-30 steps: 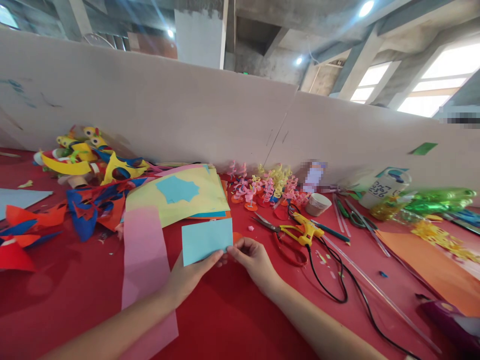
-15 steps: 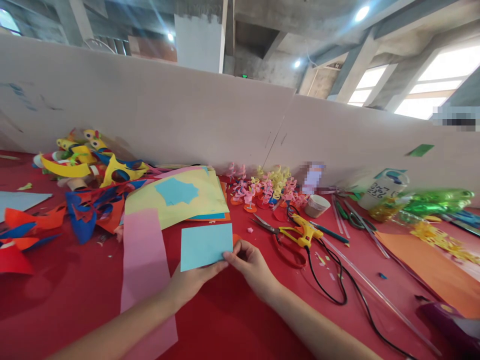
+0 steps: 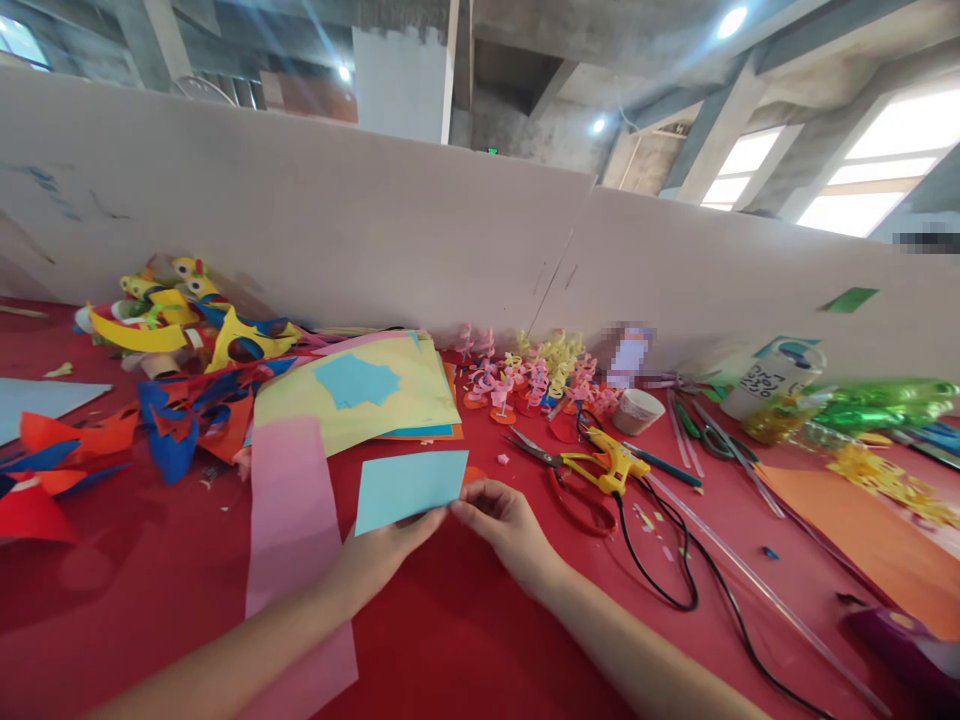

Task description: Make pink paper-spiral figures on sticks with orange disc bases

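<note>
A light blue sheet of paper [image 3: 411, 488] is held up above the red table, tilted towards me. My left hand [image 3: 390, 548] is closed on its lower edge from behind, with most of its fingers hidden by the sheet. At the lower right corner, the thumb and fingers of my right hand [image 3: 504, 522] pinch the paper. Beneath my left forearm lies a long pink paper strip [image 3: 292, 520]. Behind the blue sheet are a yellow paper sheet [image 3: 360, 415] and a blue jagged paper scrap [image 3: 356, 380]. An orange paper piece [image 3: 474, 474] shows just past my right fingers.
Red-handled scissors [image 3: 559, 470] and a yellow glue gun [image 3: 611, 460] with a black cord lie right of my hands. Small curled paper plants [image 3: 525, 380] and a paper cup [image 3: 637, 410] stand behind. Cut scraps [image 3: 180, 420] fill the left; orange paper [image 3: 855, 530] lies right.
The blue paper has tipped further back and looks flatter, with its right edge raised slightly. Both hands keep hold of it. The view has shifted a little.
</note>
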The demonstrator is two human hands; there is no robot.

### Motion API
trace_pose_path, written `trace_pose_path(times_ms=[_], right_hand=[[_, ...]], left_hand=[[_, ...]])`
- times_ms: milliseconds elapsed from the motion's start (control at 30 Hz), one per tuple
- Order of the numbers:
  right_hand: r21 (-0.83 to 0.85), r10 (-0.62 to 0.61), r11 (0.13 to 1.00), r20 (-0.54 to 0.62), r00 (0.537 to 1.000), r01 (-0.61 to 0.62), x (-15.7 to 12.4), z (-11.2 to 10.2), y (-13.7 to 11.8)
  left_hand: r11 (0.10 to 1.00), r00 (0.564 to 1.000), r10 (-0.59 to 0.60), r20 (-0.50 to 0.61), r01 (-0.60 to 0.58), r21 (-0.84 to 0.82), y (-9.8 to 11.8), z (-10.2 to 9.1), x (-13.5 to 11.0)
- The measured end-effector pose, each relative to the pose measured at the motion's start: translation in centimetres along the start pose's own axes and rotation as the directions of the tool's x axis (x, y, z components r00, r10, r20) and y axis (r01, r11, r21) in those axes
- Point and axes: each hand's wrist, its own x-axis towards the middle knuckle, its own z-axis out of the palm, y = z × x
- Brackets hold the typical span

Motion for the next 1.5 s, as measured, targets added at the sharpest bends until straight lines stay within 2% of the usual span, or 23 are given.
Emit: trace_pose_path(times_ms=[233,433,767,1100,1300,1500], right_hand=[[-0.103,-0.023,0.995,-0.033,0.999,0.020,0.0,-0.1,0.2],[-0.085,-0.004,0.996,-0.060,0.998,-0.002,0.0,0.1,0.1],[-0.080,0.008,0.997,-0.027,1.000,-0.010,-0.1,0.0,0.0],[-0.087,-0.030,0.996,-0.032,0.999,0.027,-0.2,0.0,0.1],[-0.143,-0.028,0.989,-0.039,0.999,0.022,-0.1,-0.1,0.5],[-0.103,-0.026,0.994,-0.022,0.999,0.023,-0.1,-0.1,0.5]], left_hand=[[1.000,1.000,0.021,-0.003,-0.021,-0.024,0.7,0.2,-0.3],[1.000,0.999,0.012,0.051,-0.012,-0.010,0.6,0.2,-0.2],[0.996,0.996,0.087,0.010,-0.087,0.032,0.4,0.2,-0.1],[0.998,0.997,0.023,0.069,-0.019,-0.056,1.1,0.2,-0.3],[1.000,1.000,-0.018,0.011,0.018,0.025,1.4,0.2,-0.4],[1.000,1.000,-0.013,0.015,0.013,-0.014,1.8,0.1,-0.3]])
